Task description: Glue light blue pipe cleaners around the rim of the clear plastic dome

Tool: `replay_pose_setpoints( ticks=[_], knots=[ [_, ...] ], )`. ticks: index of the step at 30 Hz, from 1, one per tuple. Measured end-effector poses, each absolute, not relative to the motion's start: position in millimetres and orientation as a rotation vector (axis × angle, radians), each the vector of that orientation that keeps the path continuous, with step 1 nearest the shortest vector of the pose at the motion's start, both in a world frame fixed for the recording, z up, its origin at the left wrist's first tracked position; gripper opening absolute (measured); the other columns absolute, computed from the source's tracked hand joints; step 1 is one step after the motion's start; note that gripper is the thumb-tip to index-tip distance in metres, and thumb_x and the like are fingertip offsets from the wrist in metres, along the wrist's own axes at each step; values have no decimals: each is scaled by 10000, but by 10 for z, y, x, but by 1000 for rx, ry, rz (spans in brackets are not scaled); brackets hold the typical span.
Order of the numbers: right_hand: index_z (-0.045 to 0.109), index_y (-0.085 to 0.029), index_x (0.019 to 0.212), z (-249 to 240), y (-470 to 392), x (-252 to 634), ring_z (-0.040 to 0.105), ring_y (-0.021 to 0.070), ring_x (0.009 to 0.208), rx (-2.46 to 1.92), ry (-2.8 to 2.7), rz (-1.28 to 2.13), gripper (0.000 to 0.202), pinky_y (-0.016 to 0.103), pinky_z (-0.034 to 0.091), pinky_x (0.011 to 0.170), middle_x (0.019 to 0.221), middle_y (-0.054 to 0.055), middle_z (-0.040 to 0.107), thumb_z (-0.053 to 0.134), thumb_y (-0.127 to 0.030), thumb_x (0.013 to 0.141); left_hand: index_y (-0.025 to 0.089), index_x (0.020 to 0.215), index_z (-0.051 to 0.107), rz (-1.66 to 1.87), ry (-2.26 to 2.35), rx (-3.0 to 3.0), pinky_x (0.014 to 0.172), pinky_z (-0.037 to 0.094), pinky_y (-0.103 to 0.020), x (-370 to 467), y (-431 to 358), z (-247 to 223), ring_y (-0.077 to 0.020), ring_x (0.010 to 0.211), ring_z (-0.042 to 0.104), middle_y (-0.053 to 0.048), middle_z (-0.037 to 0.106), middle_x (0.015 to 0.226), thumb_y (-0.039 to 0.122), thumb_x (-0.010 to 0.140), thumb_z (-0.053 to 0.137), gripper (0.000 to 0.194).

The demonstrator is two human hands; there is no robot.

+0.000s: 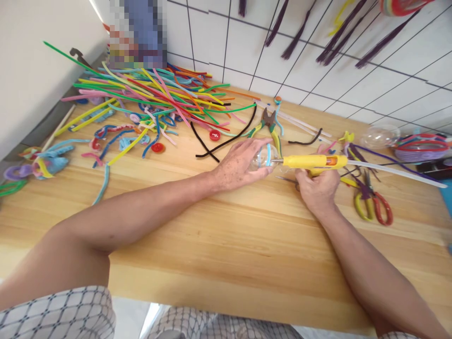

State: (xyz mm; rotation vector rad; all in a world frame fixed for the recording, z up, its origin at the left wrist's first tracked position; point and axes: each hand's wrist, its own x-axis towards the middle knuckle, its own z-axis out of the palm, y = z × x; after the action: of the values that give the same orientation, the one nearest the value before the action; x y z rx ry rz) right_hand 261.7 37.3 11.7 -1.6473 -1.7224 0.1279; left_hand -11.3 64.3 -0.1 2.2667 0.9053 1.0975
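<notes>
My left hand (238,165) is closed around a clear plastic ball (260,159) that has a light-blue pipe cleaner strip (269,154) on its side. In my right hand (319,188) is a yellow hot glue gun (310,162), with my fingers wrapped round its handle. The gun's metal nozzle points left and meets or nearly meets the ball near the blue strip; I cannot tell if they touch. A long translucent glue stick (395,172) juts from the gun's rear. Just beyond the ball lie green-and-yellow pliers (270,123).
A large heap of coloured pipe cleaners (151,92) covers the back left. Red-and-yellow-handled scissors (372,200) lie right of my right hand. Another clear ball (380,135) and a wound bundle (422,147) stand at the back right. Purple tassels (298,42) hang before the tiled wall.
</notes>
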Motion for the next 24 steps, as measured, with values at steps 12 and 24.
replay_pose_setpoints(
  ticks=[12, 24],
  knots=[
    [589, -303, 779, 125, 358, 2604, 682, 270, 683, -1686, -1712, 120, 86, 423, 598, 748, 689, 26, 688, 664, -340, 797, 200, 1602, 514, 1055, 942, 2262, 1285, 488, -501, -112, 629, 35, -322, 1457, 650, -157, 686, 1551, 459, 1048, 695, 638],
    [634, -291, 760, 126, 347, 2547, 706, 284, 704, -1678, -1604, 258, 213, 454, 608, 754, 722, 55, 728, 717, -472, 837, 212, 1588, 526, 1053, 968, 2288, 1279, 500, -498, -114, 618, 33, -314, 1432, 668, -147, 708, 1508, 418, 1014, 718, 639]
  ],
)
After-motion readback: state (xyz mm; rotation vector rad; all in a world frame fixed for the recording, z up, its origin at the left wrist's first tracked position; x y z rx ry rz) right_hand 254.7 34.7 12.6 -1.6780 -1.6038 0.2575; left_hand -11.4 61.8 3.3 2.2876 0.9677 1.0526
